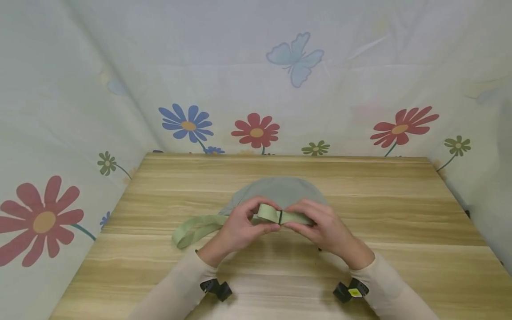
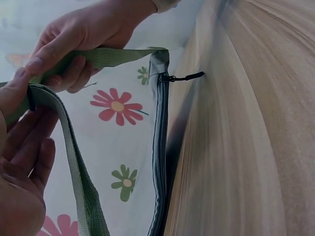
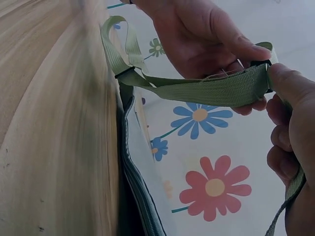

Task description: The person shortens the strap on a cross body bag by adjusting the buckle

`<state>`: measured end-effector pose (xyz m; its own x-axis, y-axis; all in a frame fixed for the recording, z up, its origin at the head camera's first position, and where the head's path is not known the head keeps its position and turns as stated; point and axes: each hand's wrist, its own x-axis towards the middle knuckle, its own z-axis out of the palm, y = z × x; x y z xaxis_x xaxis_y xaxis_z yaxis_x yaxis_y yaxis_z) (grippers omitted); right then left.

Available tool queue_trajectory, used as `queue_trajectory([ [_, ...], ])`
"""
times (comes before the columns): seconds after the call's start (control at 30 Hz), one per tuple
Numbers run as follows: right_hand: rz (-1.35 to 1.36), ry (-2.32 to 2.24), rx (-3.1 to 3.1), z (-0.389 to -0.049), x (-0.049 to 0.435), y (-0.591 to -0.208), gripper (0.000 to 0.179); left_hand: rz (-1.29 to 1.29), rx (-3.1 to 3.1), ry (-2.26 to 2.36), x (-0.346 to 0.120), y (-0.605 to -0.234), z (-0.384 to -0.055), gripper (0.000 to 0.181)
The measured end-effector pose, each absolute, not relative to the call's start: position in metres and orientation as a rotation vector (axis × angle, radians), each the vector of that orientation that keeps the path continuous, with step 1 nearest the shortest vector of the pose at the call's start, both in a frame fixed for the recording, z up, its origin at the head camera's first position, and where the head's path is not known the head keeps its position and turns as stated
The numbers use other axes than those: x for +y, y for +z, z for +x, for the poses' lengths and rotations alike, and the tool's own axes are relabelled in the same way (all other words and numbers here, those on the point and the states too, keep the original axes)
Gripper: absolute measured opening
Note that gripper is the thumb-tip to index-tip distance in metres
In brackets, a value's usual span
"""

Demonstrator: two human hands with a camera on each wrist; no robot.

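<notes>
A grey-green zippered bag (image 1: 280,189) lies on the table behind both hands. My left hand (image 1: 238,226) pinches its light green webbing strap (image 1: 267,213) between thumb and fingers, just left of a black strap slider (image 1: 280,217). On the slider's other side, my right hand (image 1: 330,224) grips the strap with thumb and fingers. The webbing bulges into a small loop at the slider. In the left wrist view, the strap runs from the right hand to the bag's end, where a dark zipper pull (image 2: 186,77) sticks out. The right wrist view shows a second black buckle (image 3: 126,72) near the bag's other end.
A slack loop of strap (image 1: 178,238) rests on the wooden table (image 1: 400,200) to the left of the bag. Pale cloth (image 1: 224,71) printed with flowers and a butterfly stands along the table's back and sides.
</notes>
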<state>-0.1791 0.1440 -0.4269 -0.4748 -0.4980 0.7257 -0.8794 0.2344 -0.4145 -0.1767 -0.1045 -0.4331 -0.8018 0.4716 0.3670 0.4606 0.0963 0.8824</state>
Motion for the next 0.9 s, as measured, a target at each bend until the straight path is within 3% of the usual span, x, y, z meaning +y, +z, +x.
queue_trajectory([
  [0.4,1.213,1.098,-2.169,-0.178,0.15,-0.434,0.039,1.002,2.344,1.905,-0.107,-0.437,-0.177,0.03],
  [0.9,1.098,1.325,-2.18,-0.176,0.165,-0.434,0.026,0.954,2.303,2.029,-0.113,-0.438,-0.178,0.032],
])
